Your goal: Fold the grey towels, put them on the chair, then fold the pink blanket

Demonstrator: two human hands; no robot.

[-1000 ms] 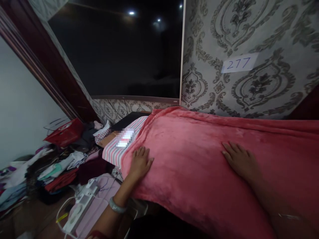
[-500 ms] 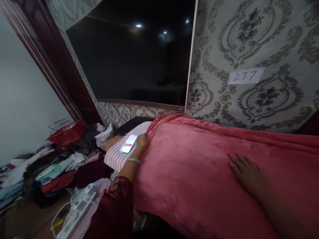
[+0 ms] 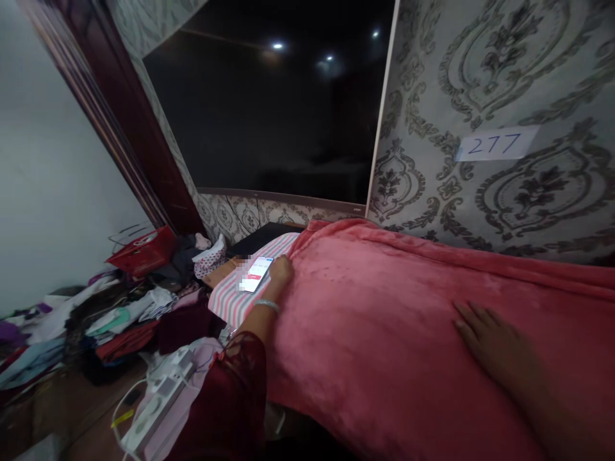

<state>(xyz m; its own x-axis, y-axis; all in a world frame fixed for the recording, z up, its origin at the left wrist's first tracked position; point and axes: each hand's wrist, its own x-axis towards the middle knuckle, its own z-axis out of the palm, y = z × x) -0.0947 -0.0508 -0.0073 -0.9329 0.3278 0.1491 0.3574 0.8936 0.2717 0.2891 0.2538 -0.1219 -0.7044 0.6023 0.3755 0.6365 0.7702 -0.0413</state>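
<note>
Head view: a pink blanket (image 3: 375, 307) lies spread, its left edge over a striped cloth (image 3: 228, 302); the phone (image 3: 259, 272) rests face-up on that cloth, presumably to stay readable. The right hand (image 3: 497, 339) lies open, palm down on the blanket, apparently steadying it. The left hand (image 3: 282, 275), arm extended, curls at the blanket's edge, just beside the phone; whether it grips fabric cannot be told.

left grip (image 3: 281, 275) far forward, seemingly curled inward; right grip (image 3: 494, 342) flat and downturned, loosely spread
</note>
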